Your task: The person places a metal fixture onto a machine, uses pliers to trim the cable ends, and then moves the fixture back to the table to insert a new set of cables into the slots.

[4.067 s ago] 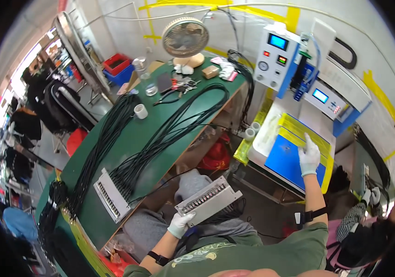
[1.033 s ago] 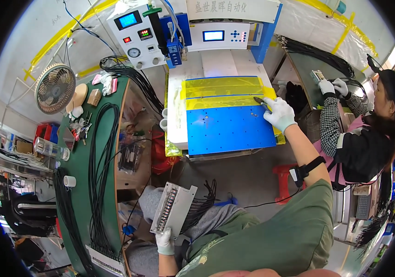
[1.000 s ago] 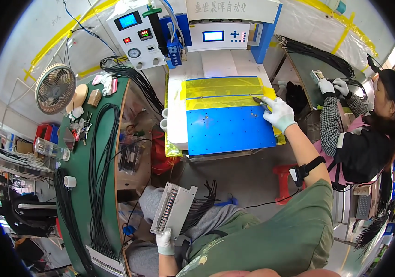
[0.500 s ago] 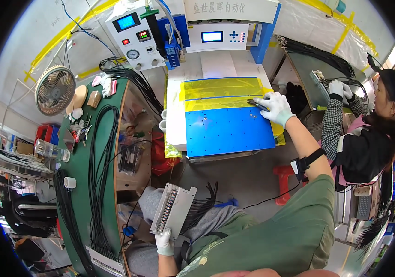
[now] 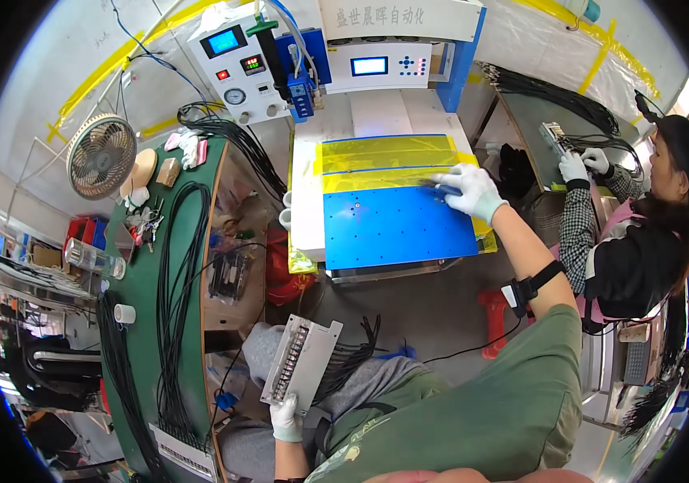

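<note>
My left hand (image 5: 286,419), in a white glove, closes on the lower end of a flat grey metal plate (image 5: 318,354). Along the plate runs a row of small connectors, and black cables (image 5: 348,366) trail from its right side over my lap. Also gloved in white, my right hand (image 5: 472,191) is over the right part of a blue perforated plate (image 5: 393,229) on the machine bed. Its fingers are closed round a small hand tool (image 5: 436,187) with a dark tip, blurred by motion. Yellow film (image 5: 385,165) covers the far part of the plate.
Behind the bed stands a machine with a lit screen (image 5: 369,66) and a control box (image 5: 236,68). On the left, a green table (image 5: 139,346) bears black cables, gloves and a fan (image 5: 101,157). A co-worker (image 5: 642,233) works at the right bench; a red stool (image 5: 493,322) stands below.
My right hand has shifted slightly left with the tool. The left hand keeps its hold on the grey plate. At the right bench the co-worker's gloved hands have moved a little.
</note>
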A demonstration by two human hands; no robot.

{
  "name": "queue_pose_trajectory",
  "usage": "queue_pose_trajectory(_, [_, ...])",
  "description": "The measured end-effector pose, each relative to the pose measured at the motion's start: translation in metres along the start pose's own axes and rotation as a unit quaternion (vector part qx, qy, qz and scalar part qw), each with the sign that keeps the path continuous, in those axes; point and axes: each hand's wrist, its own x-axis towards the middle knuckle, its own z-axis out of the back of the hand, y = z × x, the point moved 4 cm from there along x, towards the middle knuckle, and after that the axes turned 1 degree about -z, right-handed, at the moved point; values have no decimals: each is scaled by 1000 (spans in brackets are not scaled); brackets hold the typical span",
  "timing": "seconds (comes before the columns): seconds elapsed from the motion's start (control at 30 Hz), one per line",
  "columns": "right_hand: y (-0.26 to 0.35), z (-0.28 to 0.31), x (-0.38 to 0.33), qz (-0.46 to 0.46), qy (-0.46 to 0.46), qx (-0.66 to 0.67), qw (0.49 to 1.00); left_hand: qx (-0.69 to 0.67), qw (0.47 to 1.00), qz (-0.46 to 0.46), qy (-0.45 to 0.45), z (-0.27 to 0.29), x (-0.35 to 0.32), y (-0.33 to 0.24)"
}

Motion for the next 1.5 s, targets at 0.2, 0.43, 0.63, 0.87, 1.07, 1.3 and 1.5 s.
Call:
queue_pose_trajectory(0.2, [-8, -4, 9, -6, -34, -101, 994, 1, 1000, -3, 1, 0, -1, -2])
queue_pose_trajectory(0.43, [-4, -16, 18, 0, 0, -82, 997, 4, 1000, 3, -12, 1, -2, -1])
queue_pose_trajectory(0.63, [0, -12, 22, 0, 23, -101, 995, 8, 1000, 1, -13, 7, 0, 4])
queue_pose_trajectory(0.87, [2, -14, 21, -46, 40, -46, 997, 0, 1000, 13, -18, 9, 3, 7])
queue_pose_trajectory(1.07, [19, -13, 9, 46, 73, 4, 996, 4, 1000, -8, -7, 15, 2, 8])
queue_pose_trajectory(1.3, [21, -7, 21, -13, 14, -132, 991, -2, 1000, -14, 1, 6, -2, 2])
queue_pose_trajectory(1.5, [21, -17, 25, -21, 24, -92, 995, 1, 1000, 0, -12, 13, -2, 7])
